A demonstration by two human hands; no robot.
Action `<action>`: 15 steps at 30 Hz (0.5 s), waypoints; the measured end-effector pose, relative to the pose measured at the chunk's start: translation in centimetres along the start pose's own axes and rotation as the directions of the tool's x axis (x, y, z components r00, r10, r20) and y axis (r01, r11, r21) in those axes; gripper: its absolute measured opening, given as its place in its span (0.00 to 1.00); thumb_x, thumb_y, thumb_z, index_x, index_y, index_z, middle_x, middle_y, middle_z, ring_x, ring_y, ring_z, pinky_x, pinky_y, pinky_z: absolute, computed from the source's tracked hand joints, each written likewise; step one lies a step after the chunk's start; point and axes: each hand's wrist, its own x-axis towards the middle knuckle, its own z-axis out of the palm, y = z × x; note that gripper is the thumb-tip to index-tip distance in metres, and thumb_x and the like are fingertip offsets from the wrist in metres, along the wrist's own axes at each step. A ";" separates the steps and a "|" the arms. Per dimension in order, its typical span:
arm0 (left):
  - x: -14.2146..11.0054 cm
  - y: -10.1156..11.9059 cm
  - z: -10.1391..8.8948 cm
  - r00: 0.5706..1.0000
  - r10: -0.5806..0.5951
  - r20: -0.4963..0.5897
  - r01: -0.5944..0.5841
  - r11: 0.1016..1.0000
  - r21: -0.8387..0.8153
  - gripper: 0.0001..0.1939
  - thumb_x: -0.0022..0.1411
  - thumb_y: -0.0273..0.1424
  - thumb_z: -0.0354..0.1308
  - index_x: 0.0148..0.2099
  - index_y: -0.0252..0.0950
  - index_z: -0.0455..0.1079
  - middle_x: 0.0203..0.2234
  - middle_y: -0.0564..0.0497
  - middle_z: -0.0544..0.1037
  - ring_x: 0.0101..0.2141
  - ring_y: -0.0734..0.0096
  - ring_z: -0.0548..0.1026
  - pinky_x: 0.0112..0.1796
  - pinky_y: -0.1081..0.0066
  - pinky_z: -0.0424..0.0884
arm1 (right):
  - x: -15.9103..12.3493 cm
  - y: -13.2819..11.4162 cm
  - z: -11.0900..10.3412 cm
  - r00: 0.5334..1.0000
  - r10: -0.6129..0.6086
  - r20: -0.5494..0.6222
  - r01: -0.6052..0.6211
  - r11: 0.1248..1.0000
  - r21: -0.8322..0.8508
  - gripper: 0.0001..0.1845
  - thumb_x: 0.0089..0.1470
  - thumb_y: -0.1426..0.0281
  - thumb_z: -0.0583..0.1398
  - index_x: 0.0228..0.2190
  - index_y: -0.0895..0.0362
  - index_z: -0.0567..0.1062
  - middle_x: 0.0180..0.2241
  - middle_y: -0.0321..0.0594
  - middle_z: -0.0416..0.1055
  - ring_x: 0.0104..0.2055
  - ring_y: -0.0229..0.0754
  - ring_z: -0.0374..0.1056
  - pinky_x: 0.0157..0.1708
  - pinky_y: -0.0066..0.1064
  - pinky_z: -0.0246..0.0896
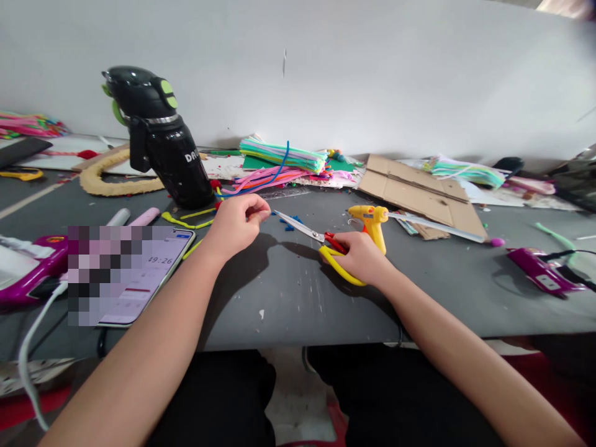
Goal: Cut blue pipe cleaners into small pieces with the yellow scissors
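Note:
My left hand (239, 226) is closed in a pinch, with a tiny blue end showing at its fingertips. It looks like the end of a blue pipe cleaner (282, 166), whose long part curves up behind the hand. My right hand (361, 256) grips scissors (342, 264) with red and yellow handles. Their blades point left, the tips close to my left fingertips, and look nearly together. Several short blue pieces (291, 221) lie on the table just behind the blades. A yellow glue gun (370, 220) lies beyond my right hand.
On the left are a phone (158, 267), a black bottle (172, 149) and a tan fuzzy ring (95, 177). Bundles of pastel pipe cleaners (284, 155) lie at the back. Cardboard (419, 189) is at back right, a purple device (542, 271) at far right. A grey wall (326, 74) stands behind.

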 end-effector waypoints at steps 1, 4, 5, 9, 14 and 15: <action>0.0 0.0 0.0 1.000 0.000 0.002 0.000 1.000 0.002 0.08 0.57 0.33 0.56 0.32 0.35 0.72 0.23 0.51 0.74 0.24 0.73 0.65 0.28 0.71 0.61 | 0.0 0.0 0.0 1.000 -0.001 0.000 0.001 1.000 0.000 0.19 0.48 0.58 0.61 0.18 0.55 0.61 0.18 0.31 0.56 0.24 0.34 0.47 0.25 0.31 0.40; 0.0 0.0 0.0 1.000 -0.007 0.001 0.007 1.000 0.006 0.08 0.57 0.34 0.56 0.32 0.35 0.73 0.23 0.51 0.74 0.24 0.73 0.64 0.28 0.71 0.61 | 0.1 0.1 0.0 1.000 -0.009 -0.001 0.009 1.000 0.002 0.19 0.48 0.58 0.61 0.18 0.55 0.62 0.19 0.31 0.56 0.24 0.34 0.47 0.25 0.31 0.40; 0.0 0.1 0.0 1.000 -0.011 -0.002 0.011 1.000 0.007 0.08 0.57 0.34 0.56 0.32 0.35 0.73 0.23 0.51 0.74 0.24 0.73 0.64 0.28 0.71 0.61 | 0.0 0.2 0.1 1.000 -0.011 -0.001 0.011 1.000 0.004 0.19 0.48 0.58 0.61 0.18 0.55 0.62 0.19 0.32 0.57 0.24 0.34 0.47 0.26 0.31 0.40; -0.1 0.2 0.0 1.000 -0.017 -0.014 0.017 1.000 -0.006 0.08 0.57 0.35 0.56 0.32 0.35 0.73 0.23 0.51 0.74 0.24 0.72 0.65 0.28 0.71 0.61 | 0.0 0.2 0.1 1.000 -0.005 0.001 0.005 1.000 0.003 0.19 0.48 0.58 0.61 0.18 0.55 0.60 0.18 0.31 0.56 0.24 0.34 0.46 0.26 0.31 0.40; -0.1 0.2 0.1 0.999 -0.031 -0.029 0.030 0.999 -0.045 0.10 0.58 0.36 0.57 0.34 0.35 0.73 0.24 0.51 0.74 0.24 0.73 0.65 0.28 0.71 0.62 | 0.0 0.0 0.0 1.000 0.002 -0.009 -0.002 1.000 -0.003 0.19 0.48 0.58 0.61 0.18 0.55 0.60 0.18 0.31 0.55 0.24 0.34 0.47 0.26 0.31 0.40; -0.1 0.2 0.1 0.999 -0.033 -0.029 0.031 0.998 -0.050 0.10 0.58 0.36 0.57 0.34 0.35 0.73 0.24 0.51 0.74 0.24 0.73 0.65 0.28 0.71 0.62 | 0.0 0.0 0.0 1.000 0.000 -0.013 0.000 1.000 -0.005 0.19 0.48 0.58 0.61 0.18 0.55 0.60 0.18 0.31 0.56 0.24 0.34 0.47 0.26 0.31 0.41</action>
